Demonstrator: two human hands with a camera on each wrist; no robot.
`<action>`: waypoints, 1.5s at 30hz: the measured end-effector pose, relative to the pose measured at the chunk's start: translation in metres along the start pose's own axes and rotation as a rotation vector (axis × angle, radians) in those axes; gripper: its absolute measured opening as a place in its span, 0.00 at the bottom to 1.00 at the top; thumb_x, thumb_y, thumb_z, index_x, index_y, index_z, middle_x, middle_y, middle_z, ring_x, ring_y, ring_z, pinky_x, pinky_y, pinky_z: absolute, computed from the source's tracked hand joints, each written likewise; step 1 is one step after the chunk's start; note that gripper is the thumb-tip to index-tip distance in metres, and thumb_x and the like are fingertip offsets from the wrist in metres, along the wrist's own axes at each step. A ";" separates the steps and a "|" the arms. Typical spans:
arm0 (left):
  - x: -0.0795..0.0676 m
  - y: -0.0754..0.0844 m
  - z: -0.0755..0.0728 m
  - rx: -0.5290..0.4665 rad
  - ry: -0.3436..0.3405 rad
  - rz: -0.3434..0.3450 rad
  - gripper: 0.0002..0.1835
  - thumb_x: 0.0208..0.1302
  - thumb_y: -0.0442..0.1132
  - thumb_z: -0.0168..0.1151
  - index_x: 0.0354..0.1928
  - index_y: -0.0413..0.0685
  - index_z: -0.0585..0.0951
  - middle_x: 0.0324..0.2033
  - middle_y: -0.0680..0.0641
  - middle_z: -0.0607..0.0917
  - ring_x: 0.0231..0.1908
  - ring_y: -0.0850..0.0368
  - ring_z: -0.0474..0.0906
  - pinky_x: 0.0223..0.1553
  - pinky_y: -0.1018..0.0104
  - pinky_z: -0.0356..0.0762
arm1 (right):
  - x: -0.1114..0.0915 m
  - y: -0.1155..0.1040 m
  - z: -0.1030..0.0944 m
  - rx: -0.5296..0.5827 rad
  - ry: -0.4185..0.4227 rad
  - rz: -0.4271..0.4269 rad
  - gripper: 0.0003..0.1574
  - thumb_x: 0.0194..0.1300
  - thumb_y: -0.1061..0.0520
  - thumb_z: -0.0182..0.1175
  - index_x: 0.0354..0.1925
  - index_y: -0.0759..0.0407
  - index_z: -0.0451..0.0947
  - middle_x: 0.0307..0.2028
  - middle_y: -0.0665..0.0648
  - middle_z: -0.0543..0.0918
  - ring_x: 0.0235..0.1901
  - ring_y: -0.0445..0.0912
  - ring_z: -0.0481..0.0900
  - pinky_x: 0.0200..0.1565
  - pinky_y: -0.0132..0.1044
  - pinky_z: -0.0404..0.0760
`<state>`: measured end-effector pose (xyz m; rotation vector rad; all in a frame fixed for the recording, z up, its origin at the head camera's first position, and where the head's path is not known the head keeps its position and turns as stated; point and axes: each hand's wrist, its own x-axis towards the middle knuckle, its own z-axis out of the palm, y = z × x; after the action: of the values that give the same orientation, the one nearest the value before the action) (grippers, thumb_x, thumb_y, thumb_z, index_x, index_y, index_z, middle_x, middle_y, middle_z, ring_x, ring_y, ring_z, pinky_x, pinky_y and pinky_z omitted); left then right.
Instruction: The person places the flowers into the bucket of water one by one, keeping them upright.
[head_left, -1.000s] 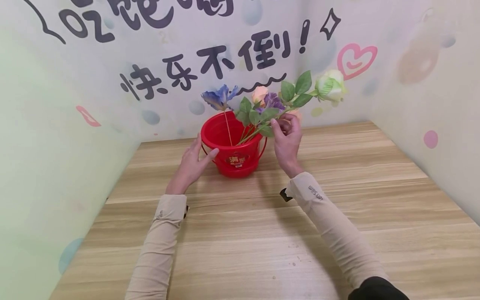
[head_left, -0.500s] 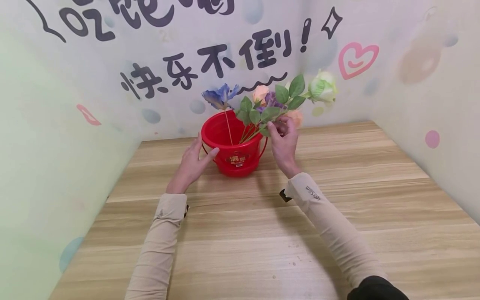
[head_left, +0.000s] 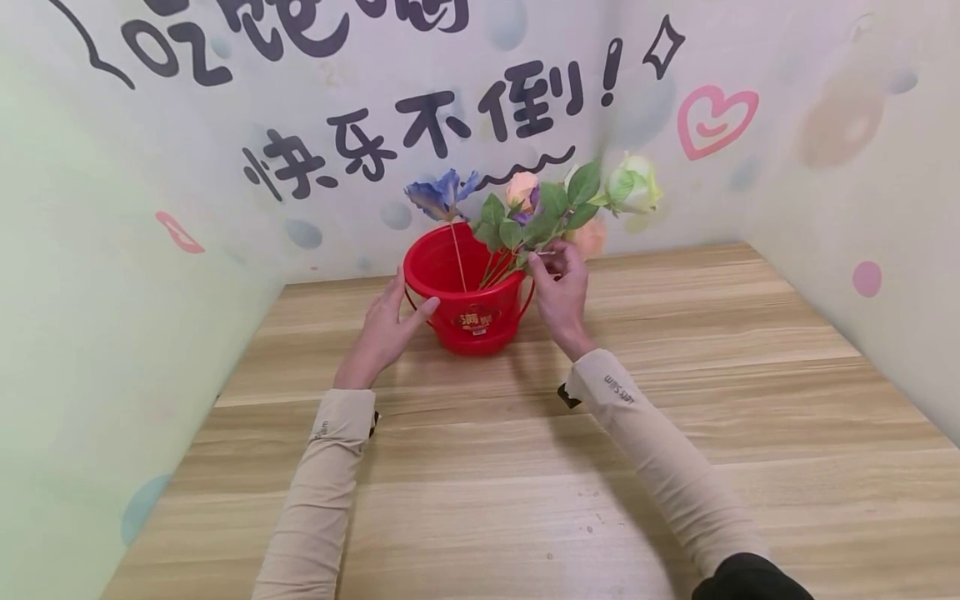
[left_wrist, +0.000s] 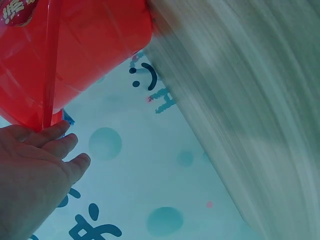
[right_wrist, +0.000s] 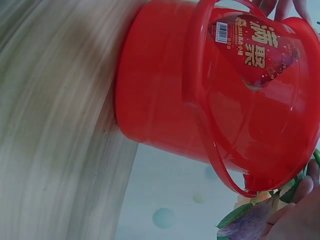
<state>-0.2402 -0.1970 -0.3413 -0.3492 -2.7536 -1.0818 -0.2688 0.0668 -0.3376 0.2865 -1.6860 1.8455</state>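
A red bucket (head_left: 453, 329) with a gold-lettered label stands upright on the table and holds several artificial flowers. My left hand (head_left: 381, 337) rests against its left side, fingers and thumb extended at the rim; the left wrist view shows the fingers (left_wrist: 59, 142) beside the handle. At the bucket's right rim, my right hand (head_left: 562, 300) pinches the leafy stem of a white-green rose (head_left: 633, 185), whose bloom leans out to the right. Inside lean a blue flower (head_left: 441, 197) at the left, a peach rose (head_left: 521, 190) and a purple flower (right_wrist: 247, 225), partly hidden by leaves.
The wood-grain table (head_left: 465, 492) runs back to a printed wall (head_left: 352, 225) close behind the bucket. Side walls (head_left: 97, 275) flank it left and right. The bucket's red handle (right_wrist: 212, 145) hangs down its front side.
My right hand has moved slightly left and down toward the bucket, bringing the white-green rose left and lower. The left hand and the bucket have stayed in place.
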 end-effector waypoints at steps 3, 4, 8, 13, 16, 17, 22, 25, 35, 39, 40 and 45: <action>0.000 0.000 0.000 -0.004 0.002 0.000 0.52 0.70 0.71 0.53 0.84 0.61 0.40 0.82 0.48 0.51 0.79 0.41 0.46 0.73 0.31 0.49 | 0.000 0.002 0.001 -0.008 0.001 0.007 0.08 0.69 0.67 0.62 0.45 0.71 0.77 0.36 0.69 0.86 0.30 0.37 0.77 0.33 0.31 0.70; 0.000 0.000 0.000 -0.005 0.001 -0.002 0.52 0.70 0.71 0.53 0.84 0.61 0.40 0.82 0.48 0.51 0.79 0.41 0.46 0.73 0.31 0.49 | 0.000 0.003 0.001 -0.007 0.001 0.008 0.06 0.69 0.68 0.62 0.44 0.70 0.77 0.35 0.68 0.86 0.30 0.37 0.77 0.34 0.30 0.71; -0.001 0.000 0.001 -0.009 0.001 -0.002 0.52 0.70 0.70 0.53 0.84 0.60 0.40 0.82 0.47 0.51 0.79 0.41 0.45 0.72 0.31 0.50 | 0.000 0.002 0.002 -0.013 -0.007 -0.003 0.02 0.67 0.69 0.62 0.38 0.67 0.77 0.31 0.58 0.85 0.31 0.37 0.77 0.37 0.29 0.73; -0.001 0.000 0.001 -0.011 0.004 -0.006 0.52 0.70 0.70 0.54 0.84 0.60 0.40 0.81 0.47 0.52 0.79 0.42 0.46 0.73 0.31 0.50 | 0.000 0.001 0.002 -0.045 -0.023 -0.004 0.02 0.66 0.69 0.62 0.36 0.69 0.77 0.30 0.58 0.85 0.31 0.38 0.76 0.36 0.28 0.74; -0.001 0.000 0.001 -0.007 0.006 -0.003 0.52 0.70 0.70 0.53 0.84 0.59 0.41 0.81 0.46 0.52 0.79 0.42 0.46 0.74 0.32 0.47 | 0.000 -0.001 0.002 -0.058 -0.030 0.016 0.02 0.66 0.68 0.62 0.36 0.69 0.78 0.31 0.62 0.85 0.31 0.38 0.76 0.37 0.28 0.74; -0.001 0.000 0.001 -0.006 0.006 -0.004 0.52 0.70 0.70 0.53 0.84 0.59 0.41 0.81 0.46 0.52 0.79 0.42 0.46 0.74 0.32 0.47 | 0.000 -0.001 0.002 -0.063 -0.035 0.021 0.03 0.66 0.68 0.62 0.37 0.70 0.78 0.32 0.63 0.85 0.31 0.39 0.76 0.37 0.28 0.74; -0.001 0.000 0.001 -0.008 0.007 -0.009 0.53 0.70 0.71 0.54 0.84 0.59 0.41 0.82 0.47 0.51 0.79 0.42 0.46 0.74 0.33 0.47 | 0.000 -0.003 0.001 -0.094 -0.060 0.045 0.06 0.66 0.66 0.63 0.38 0.71 0.80 0.34 0.64 0.84 0.32 0.40 0.76 0.37 0.29 0.75; -0.001 -0.001 0.001 -0.005 0.010 0.001 0.53 0.70 0.70 0.54 0.84 0.58 0.41 0.81 0.46 0.52 0.79 0.42 0.46 0.75 0.34 0.45 | 0.001 -0.005 0.000 -0.105 -0.074 0.056 0.08 0.66 0.65 0.63 0.39 0.72 0.80 0.35 0.65 0.84 0.33 0.41 0.76 0.37 0.29 0.75; -0.001 -0.002 0.002 0.001 0.017 0.020 0.52 0.71 0.70 0.53 0.84 0.56 0.42 0.81 0.44 0.53 0.79 0.42 0.47 0.75 0.34 0.46 | 0.001 -0.009 -0.002 -0.117 -0.087 0.095 0.11 0.69 0.62 0.62 0.40 0.73 0.82 0.32 0.57 0.83 0.33 0.41 0.75 0.35 0.29 0.73; -0.001 -0.001 0.001 0.001 0.014 0.014 0.52 0.71 0.70 0.54 0.84 0.57 0.41 0.81 0.45 0.53 0.79 0.41 0.47 0.73 0.32 0.50 | 0.000 -0.010 -0.002 -0.070 -0.094 0.141 0.14 0.72 0.62 0.61 0.43 0.75 0.84 0.34 0.57 0.84 0.33 0.40 0.77 0.37 0.30 0.74; -0.001 -0.001 0.001 0.001 0.015 0.014 0.52 0.71 0.69 0.54 0.84 0.57 0.41 0.81 0.46 0.52 0.79 0.41 0.48 0.73 0.31 0.51 | 0.000 -0.010 -0.003 -0.050 -0.098 0.154 0.14 0.73 0.62 0.61 0.45 0.76 0.84 0.34 0.57 0.84 0.34 0.39 0.77 0.38 0.30 0.76; -0.001 -0.001 0.001 0.002 0.013 0.015 0.52 0.71 0.70 0.53 0.84 0.58 0.41 0.81 0.46 0.52 0.79 0.41 0.48 0.72 0.31 0.52 | 0.001 -0.009 -0.002 0.029 -0.089 0.196 0.13 0.73 0.66 0.59 0.47 0.77 0.82 0.35 0.56 0.84 0.34 0.37 0.82 0.43 0.34 0.81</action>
<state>-0.2400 -0.1968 -0.3429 -0.3600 -2.7358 -1.0745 -0.2642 0.0693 -0.3295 0.2251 -1.8043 2.0275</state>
